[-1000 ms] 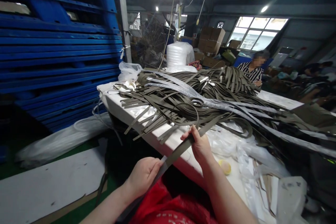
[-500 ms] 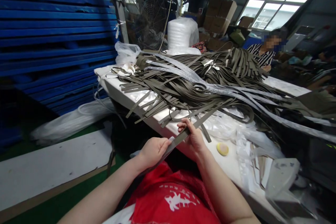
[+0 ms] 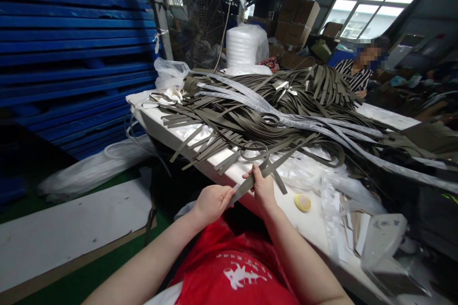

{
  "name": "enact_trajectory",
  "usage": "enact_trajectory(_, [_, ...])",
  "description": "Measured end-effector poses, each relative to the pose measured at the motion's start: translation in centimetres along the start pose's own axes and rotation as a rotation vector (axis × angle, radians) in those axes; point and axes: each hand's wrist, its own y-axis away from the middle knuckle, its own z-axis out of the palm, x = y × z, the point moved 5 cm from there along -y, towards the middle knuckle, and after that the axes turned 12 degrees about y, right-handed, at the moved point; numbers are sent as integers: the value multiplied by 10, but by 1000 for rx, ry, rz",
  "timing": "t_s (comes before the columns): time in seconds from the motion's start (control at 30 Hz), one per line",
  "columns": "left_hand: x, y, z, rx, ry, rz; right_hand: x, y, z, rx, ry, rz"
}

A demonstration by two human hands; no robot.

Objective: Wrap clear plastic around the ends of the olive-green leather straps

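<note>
A flat olive-grey strap (image 3: 244, 188) runs between my two hands at the table's front edge. My left hand (image 3: 214, 201) is closed on its lower end, thumb on top. Further up, my right hand (image 3: 263, 187) grips the same strap between thumb and fingers. Beyond my hands lies a large heap of similar straps (image 3: 232, 126), many ends hanging toward me. Pale translucent strips (image 3: 286, 116) lie across the heap. A thin loop of strap (image 3: 255, 150) curls just above my right hand.
A yellow tape roll (image 3: 302, 202) lies on the white table (image 3: 286, 221) right of my hand. Clear plastic and a grey-white tape dispenser-like object (image 3: 382, 243) are further right. Blue pallets (image 3: 78, 52) are stacked at left. A person in a striped top (image 3: 358, 76) is across the table.
My right hand's fingers have closed down onto the strap, where some were raised before. Less strap shows beneath my left hand. The small loop above has shifted right.
</note>
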Motion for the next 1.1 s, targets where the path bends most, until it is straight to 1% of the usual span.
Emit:
enact_trajectory(0.07, [3, -6, 4, 28, -33, 9, 3, 14, 10, -23, -7, 11])
enact_trajectory(0.13, [4, -9, 7, 78, -72, 1, 3, 24, 18, -70, -67, 24])
enact_trajectory(0.2, [5, -9, 9, 97, -39, -15, -1, 26, 18, -125, -185, 75])
enact_trajectory(0.23, [6, -7, 8, 89, 15, -23, -5, 24, 15, -142, -258, 113])
enact_trajectory(0.3, [8, 1, 2, 33, 160, -34, -17, 13, -1, -143, -396, 155])
enact_trajectory(0.37, [9, 14, -11, -58, 274, -48, -33, 0, -23, -115, -490, 126])
enact_trajectory(0.47, [2, 42, -35, -209, 325, -77, -49, -16, -51, -89, -524, 49])
enact_trajectory(0.53, [-7, 58, -48, -255, 335, -109, -51, -18, -58, -80, -493, 35])
enact_trajectory(0.57, [-13, 64, -52, -253, 337, -131, -50, -18, -57, -82, -478, 28])
enact_trajectory(0.63, [-21, 70, -55, -215, 318, -173, -50, -12, -48, -111, -456, -11])
enact_trajectory(0.73, [-23, 68, -48, -180, 275, -205, -52, 1, -28, -187, -382, -90])
enact_trajectory(0.8, [-19, 62, -42, -171, 258, -190, -52, 8, -19, -219, -281, -89])
enact_trajectory(0.87, [-12, 54, -38, -142, 227, -149, -50, 12, -13, -230, -173, -79])
enact_trajectory(0.97, [-3, 39, -33, -83, 198, -100, -46, 18, -6, -228, -32, -136])
enact_trajectory(1.03, [3, 28, -28, -42, 203, -61, -40, 27, 5, -238, 11, -174])
enact_trajectory(1.1, [9, 18, -22, 28, 183, 3, -32, 41, 19, -290, 25, -179])
